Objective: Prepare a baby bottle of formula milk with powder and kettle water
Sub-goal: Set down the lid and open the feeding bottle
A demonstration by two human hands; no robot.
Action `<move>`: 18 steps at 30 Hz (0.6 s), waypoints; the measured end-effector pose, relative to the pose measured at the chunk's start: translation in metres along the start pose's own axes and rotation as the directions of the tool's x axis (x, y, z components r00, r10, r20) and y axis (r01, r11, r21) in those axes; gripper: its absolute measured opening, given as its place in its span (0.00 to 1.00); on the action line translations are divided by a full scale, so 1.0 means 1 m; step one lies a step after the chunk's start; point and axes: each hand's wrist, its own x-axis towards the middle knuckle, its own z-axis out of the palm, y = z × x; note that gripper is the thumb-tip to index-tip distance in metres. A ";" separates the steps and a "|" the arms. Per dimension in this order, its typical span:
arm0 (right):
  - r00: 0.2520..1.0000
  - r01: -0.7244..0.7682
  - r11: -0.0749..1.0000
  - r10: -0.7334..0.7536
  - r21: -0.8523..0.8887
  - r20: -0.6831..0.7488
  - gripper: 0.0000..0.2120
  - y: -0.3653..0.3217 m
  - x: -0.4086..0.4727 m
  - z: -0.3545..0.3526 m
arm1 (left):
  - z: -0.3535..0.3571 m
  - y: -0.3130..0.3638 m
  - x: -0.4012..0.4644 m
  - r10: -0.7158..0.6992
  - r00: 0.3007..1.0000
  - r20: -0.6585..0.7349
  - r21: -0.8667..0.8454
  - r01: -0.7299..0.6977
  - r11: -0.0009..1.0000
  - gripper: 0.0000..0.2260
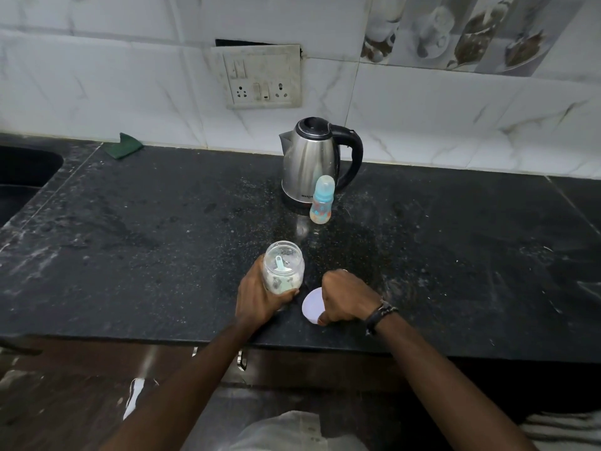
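A clear plastic jar [283, 266] of white powder stands open on the black counter [162, 242], with a pale green scoop inside it. My left hand [260, 297] is wrapped around the jar's lower part. Just to the right, my right hand [348, 297] holds the jar's white lid [311, 305] flat against the counter. Farther back stands a steel kettle [309, 161] with a black lid and handle. A small baby bottle [322, 200] with a blue cap stands upright in front of the kettle, touching or nearly touching it.
A dark sink [22, 170] is set into the counter at the far left. A green scouring pad [123, 145] leans at the wall's foot. A socket and switch panel [263, 78] sits on the tiled wall above the kettle. The counter's front edge runs just below my hands.
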 end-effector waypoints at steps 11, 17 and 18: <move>0.998 0.030 0.999 -0.028 0.037 -0.055 0.25 -0.026 -0.003 0.038 | -0.003 0.009 -0.004 0.011 1.000 0.003 -0.017 -0.011 1.000 0.34; 0.996 0.061 0.997 -0.059 0.043 -0.064 0.25 -0.028 -0.004 0.041 | -0.003 0.010 -0.004 -0.012 1.000 -0.005 -0.032 0.012 0.999 0.35; 0.996 0.059 0.997 -0.055 0.051 -0.073 0.24 -0.026 -0.003 0.041 | -0.003 0.010 -0.004 -0.015 1.000 -0.004 -0.035 0.015 0.999 0.34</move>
